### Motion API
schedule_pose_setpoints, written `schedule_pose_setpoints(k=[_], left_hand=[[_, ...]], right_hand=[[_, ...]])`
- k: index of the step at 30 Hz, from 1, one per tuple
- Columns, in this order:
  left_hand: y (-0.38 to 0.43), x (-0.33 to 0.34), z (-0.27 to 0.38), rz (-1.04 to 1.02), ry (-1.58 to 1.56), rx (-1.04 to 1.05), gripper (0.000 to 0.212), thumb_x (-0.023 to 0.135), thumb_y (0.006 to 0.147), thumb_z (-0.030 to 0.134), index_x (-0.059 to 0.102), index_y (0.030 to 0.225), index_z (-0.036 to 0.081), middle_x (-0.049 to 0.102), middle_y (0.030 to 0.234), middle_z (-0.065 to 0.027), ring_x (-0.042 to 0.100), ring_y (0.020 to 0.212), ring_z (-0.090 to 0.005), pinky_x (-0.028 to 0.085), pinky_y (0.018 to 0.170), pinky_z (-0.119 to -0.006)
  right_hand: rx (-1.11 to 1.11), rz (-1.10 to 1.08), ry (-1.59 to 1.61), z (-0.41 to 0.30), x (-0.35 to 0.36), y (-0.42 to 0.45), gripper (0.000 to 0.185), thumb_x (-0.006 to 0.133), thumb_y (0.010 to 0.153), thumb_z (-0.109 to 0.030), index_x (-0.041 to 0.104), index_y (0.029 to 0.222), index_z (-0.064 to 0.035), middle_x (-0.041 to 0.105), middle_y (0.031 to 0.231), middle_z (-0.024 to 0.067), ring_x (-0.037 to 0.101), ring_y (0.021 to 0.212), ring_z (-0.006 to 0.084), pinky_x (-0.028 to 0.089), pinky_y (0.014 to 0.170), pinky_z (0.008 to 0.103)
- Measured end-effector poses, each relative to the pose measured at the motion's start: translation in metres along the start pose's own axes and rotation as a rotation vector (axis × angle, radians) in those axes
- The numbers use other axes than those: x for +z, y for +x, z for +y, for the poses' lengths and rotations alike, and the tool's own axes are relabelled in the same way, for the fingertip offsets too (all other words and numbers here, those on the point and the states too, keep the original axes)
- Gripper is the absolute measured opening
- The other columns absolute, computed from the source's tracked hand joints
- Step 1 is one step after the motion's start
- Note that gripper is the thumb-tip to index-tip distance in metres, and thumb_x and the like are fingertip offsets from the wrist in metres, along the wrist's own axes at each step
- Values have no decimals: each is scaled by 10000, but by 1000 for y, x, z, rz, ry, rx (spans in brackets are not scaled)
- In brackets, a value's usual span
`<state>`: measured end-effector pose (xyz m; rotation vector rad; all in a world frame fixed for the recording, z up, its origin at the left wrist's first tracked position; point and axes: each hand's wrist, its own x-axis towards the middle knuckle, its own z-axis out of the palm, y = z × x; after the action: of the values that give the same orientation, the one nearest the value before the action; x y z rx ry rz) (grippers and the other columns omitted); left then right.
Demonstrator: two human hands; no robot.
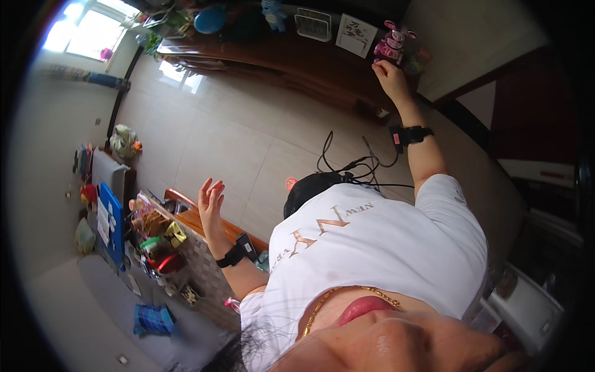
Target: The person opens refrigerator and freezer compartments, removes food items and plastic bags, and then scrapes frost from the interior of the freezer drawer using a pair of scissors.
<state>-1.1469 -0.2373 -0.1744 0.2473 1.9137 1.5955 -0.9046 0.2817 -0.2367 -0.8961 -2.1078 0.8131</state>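
My right hand [391,80] reaches out over the end of a long dark wooden cabinet [279,66], its fingers drawn together. The fingertips meet the lower part of a shiny pink bear-like figurine [393,43] in the picture; whether they grip it or only overlap it, I cannot tell. Beside the figurine stands a white card [356,35] with dark brush writing. A white wire rack [313,24] and a light-blue figurine [274,16] are further along the cabinet. My left hand [211,204] is raised with fingers apart, holding nothing, near the cluttered table [204,253].
Black cables [355,162] loop by my right side, close to a wrist-worn device [413,135]. On the left table are a blue board [110,225], a red object [171,263] and several small items. A tied plastic bag [124,141] lies near the wall.
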Motion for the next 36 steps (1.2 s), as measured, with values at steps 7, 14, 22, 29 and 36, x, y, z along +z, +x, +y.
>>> schedule_pose_setpoints(k=[7, 14, 22, 29, 36], left_hand=[[171, -22, 78, -259, 328, 44, 445, 580, 924, 330, 492, 1294, 97, 613, 1177, -85, 568, 1110, -200, 412, 940, -359], [319, 53, 80, -540, 390, 3, 380, 555, 946, 236, 489, 1292, 92, 599, 1182, -91, 564, 1101, -192, 432, 921, -332], [528, 89, -33, -711, 955, 114, 393, 566, 897, 140, 480, 1274, 68, 531, 1264, -151, 572, 1096, -262, 476, 894, -369], [644, 172, -148, -887, 1193, 461, 486, 579, 857, 137, 438, 1318, 71, 441, 1352, -179, 447, 1223, -360, 404, 997, -417], [653, 179, -189, -1032, 897, 24, 495, 568, 894, 88, 408, 1363, 97, 444, 1366, -123, 501, 1192, -273, 483, 885, -390]], right_hand=[[71, 77, -75, -25, 21, 5, 176, 624, 873, -220, 621, 889, -45, 580, 646, 137, 564, 552, 240, 424, 529, 335], [558, -102, 77, 95, 78, -3, 215, 603, 899, -249, 615, 917, -34, 598, 655, 22, 552, 567, 100, 427, 522, 269], [1391, 10, 495, 207, 268, -9, 239, 550, 917, -259, 582, 1052, -65, 652, 689, 67, 565, 471, 117, 422, 389, 239], [1558, 402, 1040, 261, 412, -42, 208, 529, 891, -108, 537, 1099, -97, 668, 913, 127, 669, 813, 242, 514, 644, 350], [1118, 858, 1657, 348, 513, -55, 174, 446, 775, 80, 447, 791, -93, 477, 769, 41, 439, 669, 170, 424, 914, 384]])
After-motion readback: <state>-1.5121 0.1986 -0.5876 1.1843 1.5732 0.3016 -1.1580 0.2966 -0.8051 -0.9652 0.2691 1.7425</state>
